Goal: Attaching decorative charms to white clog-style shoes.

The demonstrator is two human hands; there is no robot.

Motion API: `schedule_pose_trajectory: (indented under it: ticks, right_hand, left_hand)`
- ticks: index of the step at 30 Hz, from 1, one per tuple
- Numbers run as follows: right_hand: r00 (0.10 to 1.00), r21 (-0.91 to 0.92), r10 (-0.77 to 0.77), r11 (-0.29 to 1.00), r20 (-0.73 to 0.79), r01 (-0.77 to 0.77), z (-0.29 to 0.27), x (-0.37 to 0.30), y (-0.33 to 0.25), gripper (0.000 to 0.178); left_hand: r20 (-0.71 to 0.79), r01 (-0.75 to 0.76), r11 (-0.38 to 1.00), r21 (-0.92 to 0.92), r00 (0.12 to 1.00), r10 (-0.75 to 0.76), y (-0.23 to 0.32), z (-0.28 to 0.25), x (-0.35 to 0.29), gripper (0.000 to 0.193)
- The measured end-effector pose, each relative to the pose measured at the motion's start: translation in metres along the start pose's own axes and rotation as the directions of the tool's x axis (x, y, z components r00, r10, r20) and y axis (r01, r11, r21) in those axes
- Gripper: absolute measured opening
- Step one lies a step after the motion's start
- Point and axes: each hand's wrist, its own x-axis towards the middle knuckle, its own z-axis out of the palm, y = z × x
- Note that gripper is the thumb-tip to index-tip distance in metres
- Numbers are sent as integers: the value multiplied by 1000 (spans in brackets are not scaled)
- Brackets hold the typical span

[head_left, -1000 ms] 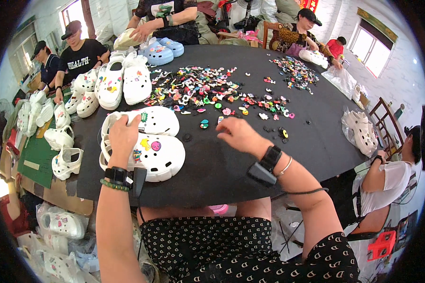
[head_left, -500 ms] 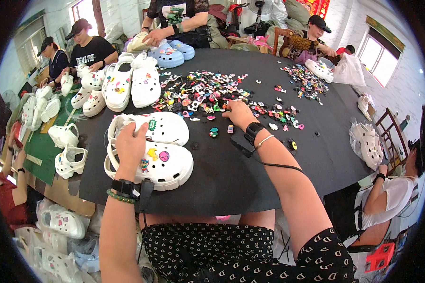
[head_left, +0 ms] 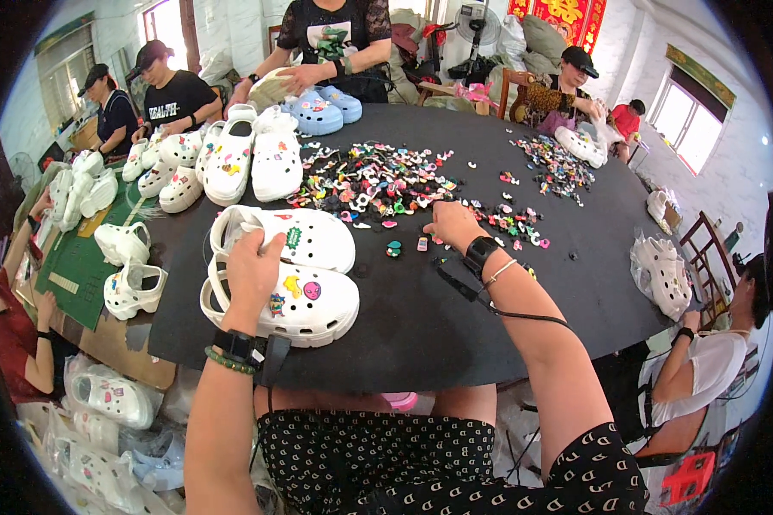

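A pair of white clogs lies side by side on the black tabletop in front of me, toes to the right. My left hand (head_left: 256, 270) grips the far clog (head_left: 322, 236) at its heel opening, with a green charm showing on its top. The near clog (head_left: 331, 313) carries a yellow, a pink and a multicoloured charm. My right hand (head_left: 455, 225) reaches to the near edge of the heap of small shoe charms (head_left: 378, 180). Its fingers are bent together, and whatever is under the fingertips is hidden. A green charm (head_left: 393, 248) and a small rectangular charm (head_left: 423, 245) lie just in front of it.
Decorated white clogs (head_left: 228, 163) and blue clogs (head_left: 318, 112) stand beyond my pair. A second charm heap (head_left: 554, 167) lies far right. Bagged clogs (head_left: 661, 275) rest at the right edge. Co-workers sit or stand around the table. A black cable trails from my right wrist.
My right hand has shifted slightly right and nearer along the charm heap. My left hand stays on the far clog. The whole view has tilted a little.
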Motion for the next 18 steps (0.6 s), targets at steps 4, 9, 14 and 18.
schedule_pose_trajectory:
  ticks: [4,9,14,18]
  right_hand:
    - [970,-63,-168,985,-175,160,5,17,-1,36]
    - [884,-2,-401,911,-242,413,35,52,-17,34]
    - [940,64,-285,951,-189,302,51,75,-10,32]
    - [937,41,-286,953,-201,300,48,66,-14,34]
  left_hand:
    - [-51,-59,998,5,997,59,1,3,-2,36]
    - [-74,-43,999,6,996,43,6,0,-6,34]
    - [-54,-53,998,-15,997,52,5,5,-4,34]
    - [-56,-24,1000,6,998,24,1,3,-4,34]
